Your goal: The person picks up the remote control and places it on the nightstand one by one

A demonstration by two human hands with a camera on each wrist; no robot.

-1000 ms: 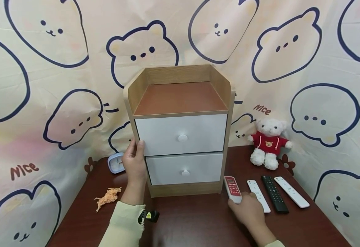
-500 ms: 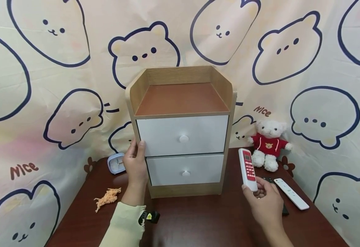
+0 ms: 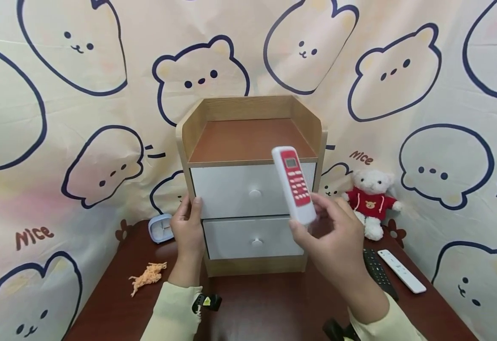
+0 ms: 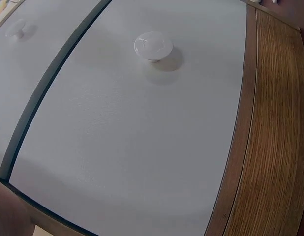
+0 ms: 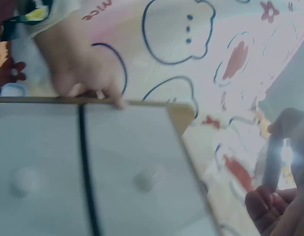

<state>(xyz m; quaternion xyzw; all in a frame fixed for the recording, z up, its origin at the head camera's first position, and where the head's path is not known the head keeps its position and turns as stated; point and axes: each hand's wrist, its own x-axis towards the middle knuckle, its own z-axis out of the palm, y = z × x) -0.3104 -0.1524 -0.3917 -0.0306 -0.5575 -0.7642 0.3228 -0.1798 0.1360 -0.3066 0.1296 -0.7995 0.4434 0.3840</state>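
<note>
My right hand (image 3: pixel 333 241) pinches the lower end of a white remote control (image 3: pixel 294 184) with a red keypad and small screen. In the head view the remote overlaps the upper white drawer (image 3: pixel 235 189) of a small wooden cabinet (image 3: pixel 254 268). Against the cabinet's left side, my left hand (image 3: pixel 187 237) grips the edge, its thumb on the front. Both drawers are closed, each with a round white knob (image 4: pixel 153 46). The right wrist view is blurred, with the remote (image 5: pixel 273 162) between thumb and fingers there.
Right of the cabinet lie a black remote (image 3: pixel 378 272) and a white remote (image 3: pixel 402 271), below a white teddy bear (image 3: pixel 371 199) in a red top. A blue clock (image 3: pixel 160 228) and an orange tangled piece (image 3: pixel 148 277) are at the left. A patterned curtain hangs behind.
My right hand has lifted the red-and-white remote off the table and carried it up and left, before the cabinet. A white remote beside it is now out of sight. The left hand stays.
</note>
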